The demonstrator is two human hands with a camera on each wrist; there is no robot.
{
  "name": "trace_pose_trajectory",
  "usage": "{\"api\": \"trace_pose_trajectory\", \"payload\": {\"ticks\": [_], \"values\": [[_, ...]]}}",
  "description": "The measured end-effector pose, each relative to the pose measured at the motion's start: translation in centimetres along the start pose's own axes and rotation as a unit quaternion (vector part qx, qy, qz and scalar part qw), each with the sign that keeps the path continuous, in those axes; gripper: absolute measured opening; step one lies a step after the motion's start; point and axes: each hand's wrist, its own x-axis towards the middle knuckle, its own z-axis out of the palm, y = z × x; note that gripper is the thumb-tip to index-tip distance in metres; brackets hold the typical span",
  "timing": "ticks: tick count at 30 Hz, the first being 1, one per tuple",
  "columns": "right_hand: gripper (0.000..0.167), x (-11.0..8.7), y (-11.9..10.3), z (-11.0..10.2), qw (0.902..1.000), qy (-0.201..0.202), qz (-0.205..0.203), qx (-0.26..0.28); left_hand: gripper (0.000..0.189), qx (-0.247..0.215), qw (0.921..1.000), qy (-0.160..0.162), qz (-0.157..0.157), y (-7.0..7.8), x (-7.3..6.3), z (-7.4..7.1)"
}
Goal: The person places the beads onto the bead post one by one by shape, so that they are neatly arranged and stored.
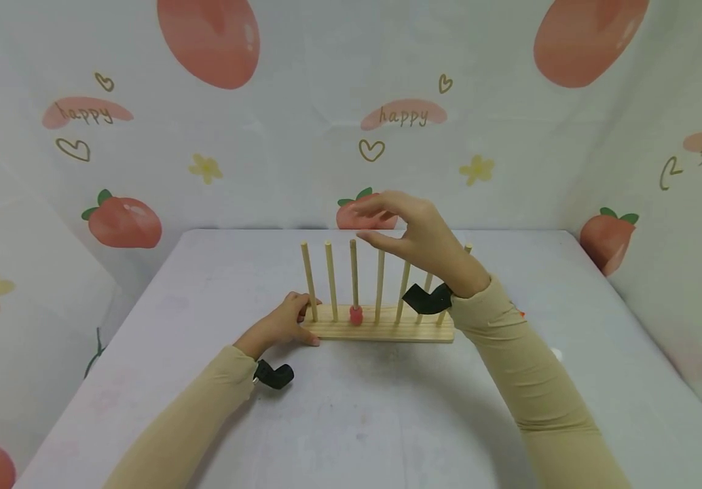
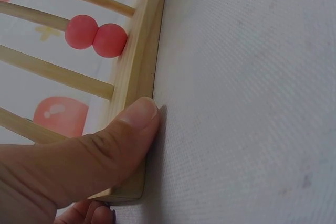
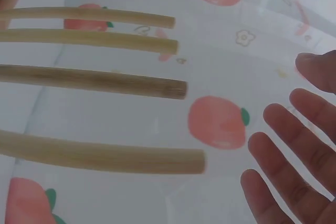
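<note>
A wooden rack with a flat base (image 1: 400, 331) and several upright pegs (image 1: 330, 282) stands on the white table. Two red beads (image 2: 109, 40) sit low on the third peg from the left, the lower one right at the base. My left hand (image 1: 279, 326) grips the base's left end, its thumb (image 2: 118, 132) along the front edge. Above the middle pegs my right hand (image 1: 415, 227) is raised with nothing in it, thumb and fingers apart. In the right wrist view its spread fingertips are apart from the bare peg tops (image 3: 181, 90).
A white cloth backdrop (image 1: 302, 163) with printed peaches rises behind the table (image 1: 351, 421). Partly hidden by the right sleeve (image 1: 510, 339) are a small orange thing (image 1: 521, 314) and a small white thing (image 1: 557, 354). A dark green strand (image 1: 97, 350) lies at the table's left edge.
</note>
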Motion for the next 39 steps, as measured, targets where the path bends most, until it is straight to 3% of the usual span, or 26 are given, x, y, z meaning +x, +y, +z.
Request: {"api": "trace_pose_trajectory", "payload": {"ticks": [9, 19, 23, 29, 39], "values": [[0.031, -0.6, -1.3, -1.8, 0.9992, 0.029, -0.017, -0.02, 0.074, 0.003, 1.0, 0.003, 0.001, -0.2, -0.1, 0.0], [0.037, -3.3, -1.8, -3.8, 0.9967, 0.03, -0.009, -0.075, 0.075, -0.002, 1.0, 0.004, 0.0, -0.3, -0.2, 0.2], [0.027, -4.7, -1.9, -4.4, 0.9943, 0.049, -0.02, -0.093, 0.075, -0.005, 1.0, 0.004, -0.003, -0.3, -0.2, 0.1], [0.04, -7.1, -1.9, -5.2, 0.9913, 0.069, -0.044, -0.103, 0.074, 0.0, 1.0, 0.005, -0.003, -0.6, 0.1, 0.2], [0.044, -12.4, -2.4, -5.6, 0.995, 0.068, -0.002, -0.074, 0.075, -0.002, 1.0, 0.006, 0.002, -0.2, -0.1, 0.0]]}}
